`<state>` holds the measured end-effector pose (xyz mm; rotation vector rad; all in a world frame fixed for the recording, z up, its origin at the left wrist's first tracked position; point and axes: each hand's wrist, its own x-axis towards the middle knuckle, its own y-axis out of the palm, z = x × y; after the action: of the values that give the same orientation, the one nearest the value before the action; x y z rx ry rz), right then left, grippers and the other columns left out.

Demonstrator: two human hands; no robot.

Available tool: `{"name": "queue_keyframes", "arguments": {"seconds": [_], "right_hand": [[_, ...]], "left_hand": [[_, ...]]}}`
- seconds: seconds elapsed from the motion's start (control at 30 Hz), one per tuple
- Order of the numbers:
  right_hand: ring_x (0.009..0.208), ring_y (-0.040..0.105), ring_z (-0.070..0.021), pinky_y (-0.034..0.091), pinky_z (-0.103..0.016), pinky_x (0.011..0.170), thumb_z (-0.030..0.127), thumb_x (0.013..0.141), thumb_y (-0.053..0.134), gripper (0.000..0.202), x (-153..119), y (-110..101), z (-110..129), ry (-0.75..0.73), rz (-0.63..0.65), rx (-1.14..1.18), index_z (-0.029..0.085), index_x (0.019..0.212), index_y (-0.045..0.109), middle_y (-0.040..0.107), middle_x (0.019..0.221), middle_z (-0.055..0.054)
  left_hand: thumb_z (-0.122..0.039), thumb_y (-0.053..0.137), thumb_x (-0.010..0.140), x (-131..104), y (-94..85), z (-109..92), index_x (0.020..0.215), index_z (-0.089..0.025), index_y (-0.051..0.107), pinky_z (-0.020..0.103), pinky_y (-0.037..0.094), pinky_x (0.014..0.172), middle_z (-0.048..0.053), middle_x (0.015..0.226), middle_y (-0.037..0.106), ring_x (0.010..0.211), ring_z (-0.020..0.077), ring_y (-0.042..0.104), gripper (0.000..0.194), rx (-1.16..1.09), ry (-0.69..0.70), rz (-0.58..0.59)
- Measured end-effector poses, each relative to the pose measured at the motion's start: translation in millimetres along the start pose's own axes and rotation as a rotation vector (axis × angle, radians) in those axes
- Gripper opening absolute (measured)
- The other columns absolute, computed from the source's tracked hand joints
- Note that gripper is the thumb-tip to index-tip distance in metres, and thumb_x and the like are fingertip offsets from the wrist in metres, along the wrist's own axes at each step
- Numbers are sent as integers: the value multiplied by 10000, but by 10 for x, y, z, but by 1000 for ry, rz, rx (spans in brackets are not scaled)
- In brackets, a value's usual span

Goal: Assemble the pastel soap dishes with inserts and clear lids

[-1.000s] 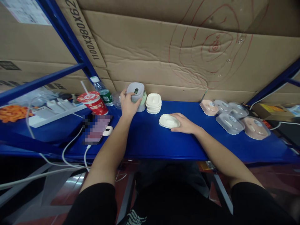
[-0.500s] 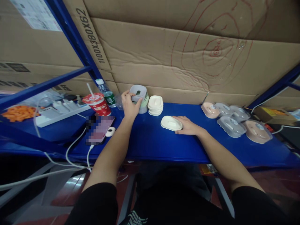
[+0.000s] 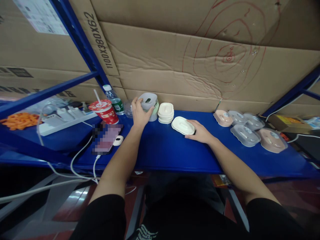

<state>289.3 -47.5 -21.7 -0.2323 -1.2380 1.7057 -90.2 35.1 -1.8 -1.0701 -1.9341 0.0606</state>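
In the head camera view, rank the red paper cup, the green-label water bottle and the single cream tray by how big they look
1. Red paper cup, about equal to
2. cream tray under the right hand; too close to call.
3. Water bottle, smallest, partly hidden behind the cup.

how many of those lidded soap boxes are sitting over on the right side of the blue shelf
5. Back row: a pink box, then two clear ones. Front row: a clear box and a pink one at far right. They overlap, so another could be hidden behind.
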Motion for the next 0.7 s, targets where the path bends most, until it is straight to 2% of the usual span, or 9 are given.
{"name": "queue_keyframes", "arguments": {"seconds": [0.2,0.37,0.53,0.7], "right_hand": [[1503,533,-424,426,-667,1261,712,813,851,1015,-6,36,-32,-7,-7,4,243,1635,483,569,1605,-188],[1516,516,-424,403,-678,1273,723,824,832,1000,-14,65,-63,7,-48,3,259,1636,478,545,1614,-191],[1533,495,-427,391,-668,1283,697,821,840,1007,-15,69,-67,23,-39,-2,258,1645,463,534,1628,-187],[1531,498,-423,398,-663,1276,708,816,841,1009,-21,59,-56,26,-30,7,252,1636,468,538,1627,-192]], "left_hand": [[-360,888,771,-5,-17,-36,1499,-162,502,541,322,1338,253,1645,406,1603,406,385,847,-6,-31,29],[-315,891,775,-15,-48,-106,1444,-188,546,545,354,1322,232,1628,448,1572,397,436,763,-12,-69,40],[-368,889,794,-21,-79,-168,1340,-221,597,530,399,1294,195,1605,505,1529,374,497,637,8,-100,-21],[-407,890,792,-30,-70,-166,1371,-214,588,542,418,1277,206,1600,523,1514,383,515,681,52,-76,6]]}}
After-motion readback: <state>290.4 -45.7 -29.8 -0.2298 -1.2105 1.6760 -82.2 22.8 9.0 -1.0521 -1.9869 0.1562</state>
